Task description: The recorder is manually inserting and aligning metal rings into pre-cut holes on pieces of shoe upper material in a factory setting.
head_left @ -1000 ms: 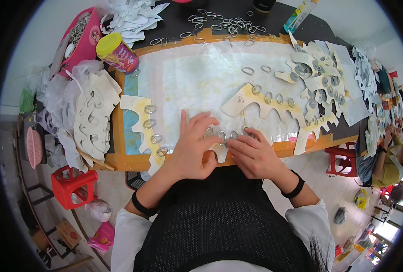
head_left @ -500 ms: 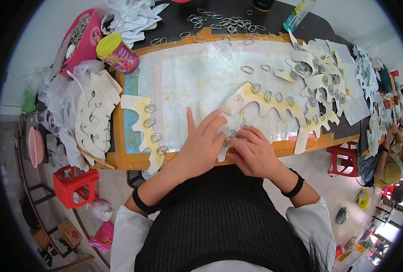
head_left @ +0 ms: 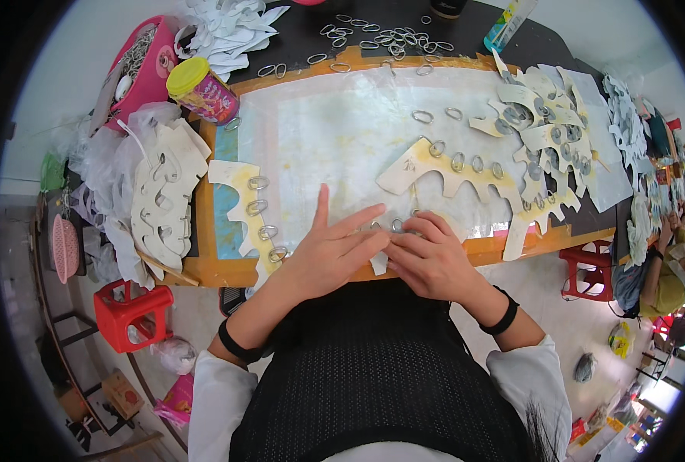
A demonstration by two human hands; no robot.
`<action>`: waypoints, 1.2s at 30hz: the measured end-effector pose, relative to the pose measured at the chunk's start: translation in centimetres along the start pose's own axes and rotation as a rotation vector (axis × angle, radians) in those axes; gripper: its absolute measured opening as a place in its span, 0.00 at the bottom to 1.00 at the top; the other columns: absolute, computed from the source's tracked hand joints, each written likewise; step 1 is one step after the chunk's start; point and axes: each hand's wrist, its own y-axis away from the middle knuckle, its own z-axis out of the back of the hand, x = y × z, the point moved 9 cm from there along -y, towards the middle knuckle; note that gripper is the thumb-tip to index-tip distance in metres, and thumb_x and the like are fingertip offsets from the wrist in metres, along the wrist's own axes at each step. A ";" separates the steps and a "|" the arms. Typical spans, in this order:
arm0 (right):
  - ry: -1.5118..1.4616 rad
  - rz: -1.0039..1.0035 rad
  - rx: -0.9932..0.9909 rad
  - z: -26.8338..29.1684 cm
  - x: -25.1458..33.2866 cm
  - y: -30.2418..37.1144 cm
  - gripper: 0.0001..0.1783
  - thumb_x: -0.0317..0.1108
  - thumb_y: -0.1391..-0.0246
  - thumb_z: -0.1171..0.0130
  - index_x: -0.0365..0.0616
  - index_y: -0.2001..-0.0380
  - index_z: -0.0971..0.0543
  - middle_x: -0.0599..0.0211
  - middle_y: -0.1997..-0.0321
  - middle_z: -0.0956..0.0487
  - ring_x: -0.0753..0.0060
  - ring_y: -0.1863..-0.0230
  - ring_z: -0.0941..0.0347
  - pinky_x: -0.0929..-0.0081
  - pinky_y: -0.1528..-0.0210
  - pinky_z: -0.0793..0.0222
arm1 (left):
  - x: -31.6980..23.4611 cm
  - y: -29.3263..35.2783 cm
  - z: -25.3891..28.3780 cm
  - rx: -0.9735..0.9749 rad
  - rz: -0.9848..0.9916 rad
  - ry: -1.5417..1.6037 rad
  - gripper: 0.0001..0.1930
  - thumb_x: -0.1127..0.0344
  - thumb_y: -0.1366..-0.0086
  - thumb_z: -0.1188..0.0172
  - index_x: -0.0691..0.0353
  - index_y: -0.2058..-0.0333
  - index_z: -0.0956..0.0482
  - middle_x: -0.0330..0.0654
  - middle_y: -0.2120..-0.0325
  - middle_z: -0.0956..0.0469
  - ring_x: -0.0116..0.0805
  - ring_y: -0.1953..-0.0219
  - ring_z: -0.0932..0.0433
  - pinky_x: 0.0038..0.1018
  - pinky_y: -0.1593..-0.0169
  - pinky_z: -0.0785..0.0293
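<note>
At the near edge of the work surface, my left hand point(head_left: 336, 256) and my right hand point(head_left: 432, 258) meet over a cream scalloped piece point(head_left: 378, 264), mostly hidden under them. Both hands have fingertips closed together on it, while one finger of the left stands up and away. A metal oval ring point(head_left: 396, 225) shows just past the fingertips. Beyond my right hand lies another scalloped piece point(head_left: 415, 165), yellow-stained along its edge, with several rings on its tabs. To the left rests a similar ringed strip point(head_left: 242, 204). Two loose rings point(head_left: 422, 117) lie farther off.
Many loose rings point(head_left: 396, 42) lie at the back. A pile of ringed pieces point(head_left: 546, 115) is at right. At left are a yellow-lidded tub point(head_left: 204, 92), a pink basket point(head_left: 154, 65), and stacked pieces point(head_left: 161, 200). Red stools point(head_left: 130, 316) stand below. Another person sits far right.
My left hand's fingers have come down and stretched toward the right hand, with the raised finger still up. The right hand has shifted only slightly. The whole view has moved a little.
</note>
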 end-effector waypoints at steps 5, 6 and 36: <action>-0.026 -0.060 -0.005 -0.1 -0.3 0.0 0.19 0.33 0.56 0.35 0.45 0.58 0.23 0.71 0.61 0.23 0.63 0.54 0.30 0.59 0.44 0.36 | 1.0 1.0 -0.8 -0.026 0.034 0.038 0.15 0.78 0.45 0.37 0.60 0.60 0.27 0.43 0.58 0.20 0.35 0.53 0.20 0.55 0.31 0.66; -0.019 -0.069 -0.009 -0.3 -0.5 0.2 0.19 0.33 0.56 0.35 0.45 0.58 0.23 0.70 0.61 0.23 0.63 0.54 0.30 0.59 0.43 0.36 | 1.0 1.2 -0.8 -0.033 0.042 0.041 0.14 0.78 0.45 0.37 0.60 0.60 0.27 0.43 0.59 0.19 0.36 0.54 0.20 0.53 0.31 0.65; 0.024 -0.059 -0.002 -0.6 -0.4 -0.7 0.11 0.34 0.58 0.33 0.47 0.70 0.24 0.71 0.67 0.26 0.62 0.58 0.30 0.55 0.44 0.36 | -0.2 1.5 -0.8 0.022 0.068 -0.156 0.09 0.69 0.46 0.38 0.57 0.65 0.18 0.34 0.63 0.21 0.36 0.41 0.28 0.53 0.31 0.74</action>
